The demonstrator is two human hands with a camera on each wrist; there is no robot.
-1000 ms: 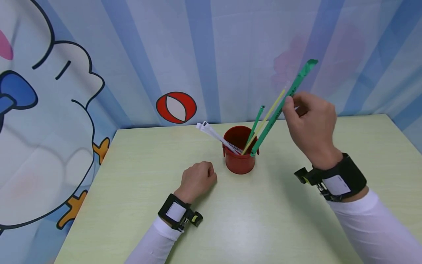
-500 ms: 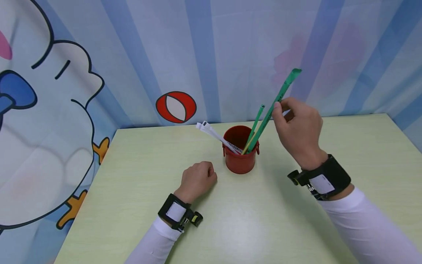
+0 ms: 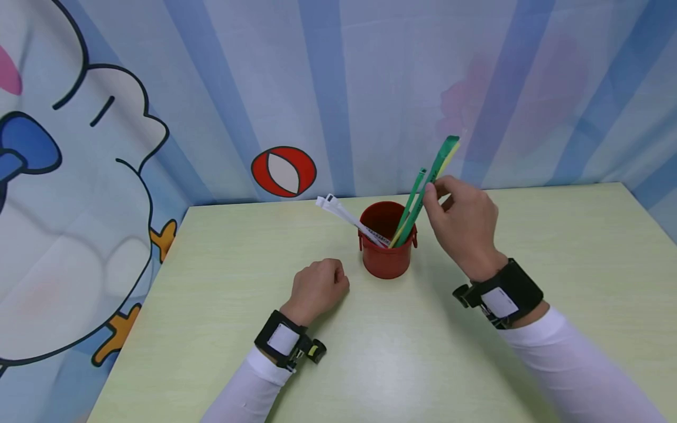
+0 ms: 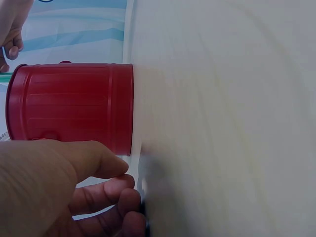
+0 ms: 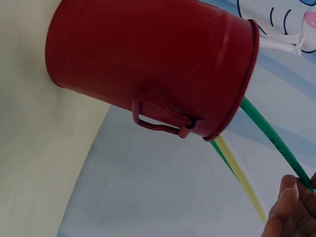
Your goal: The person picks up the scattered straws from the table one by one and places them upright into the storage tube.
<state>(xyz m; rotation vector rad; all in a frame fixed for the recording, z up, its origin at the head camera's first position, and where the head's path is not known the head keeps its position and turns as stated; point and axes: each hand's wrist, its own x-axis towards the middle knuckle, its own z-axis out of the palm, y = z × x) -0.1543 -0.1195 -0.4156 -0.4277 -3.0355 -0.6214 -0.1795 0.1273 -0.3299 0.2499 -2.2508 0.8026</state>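
Observation:
A red bucket [image 3: 386, 262] stands upright at mid-table in the head view. My right hand [image 3: 463, 226] pinches a long green wrapped straw [image 3: 441, 157] between thumb and forefinger, its lower end inside the bucket. A shorter green wrapped straw [image 3: 417, 183], a yellow straw [image 3: 451, 156] and white wrapped straws [image 3: 346, 216] lean in the same bucket. My left hand [image 3: 319, 288] rests on the table at front left of the bucket, fingers loosely curled and holding nothing; in the left wrist view the bucket [image 4: 74, 103] is just beyond this hand [image 4: 94, 197].
The pale wooden table [image 3: 233, 264] reaches back to a blue striped curtain [image 3: 370, 100] with a cartoon figure [image 3: 69, 264] at left. A small handle [image 5: 158, 123] hangs on the bucket's side. Both wrists carry black camera straps.
My right hand has moved down and left with the long green wrapped straw, whose lower end went from the bucket's outer front to inside it. My left hand stays put.

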